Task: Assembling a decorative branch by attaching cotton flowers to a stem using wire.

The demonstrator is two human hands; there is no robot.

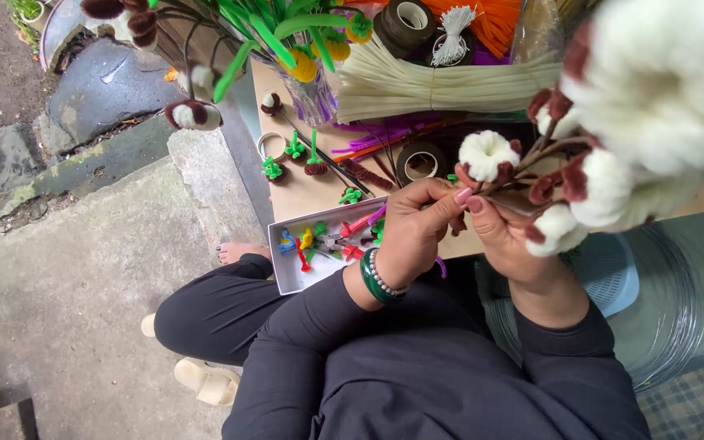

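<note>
Both hands are closed on the stems of a bunch of white cotton flowers (pixel 613 163) above the table (pixel 311 195); the left hand (pixel 413 232) pinches them with fingers together, and the right hand (pixel 507 236) grips them from below. A tape roll (pixel 421 161) lies just behind the hands, and a white box (pixel 291 273) of small coloured pieces lies near the left wrist.

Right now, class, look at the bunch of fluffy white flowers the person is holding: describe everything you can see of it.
The bunch of flowers looks handmade from fuzzy craft material: round white puffs, each cupped by small dark reddish-brown tufts, on thin brown stems. One small puff sits apart, lower left; the biggest is blurred, close to the camera. The stems gather downward to where the left hand and right hand pinch them together above the table.
</note>
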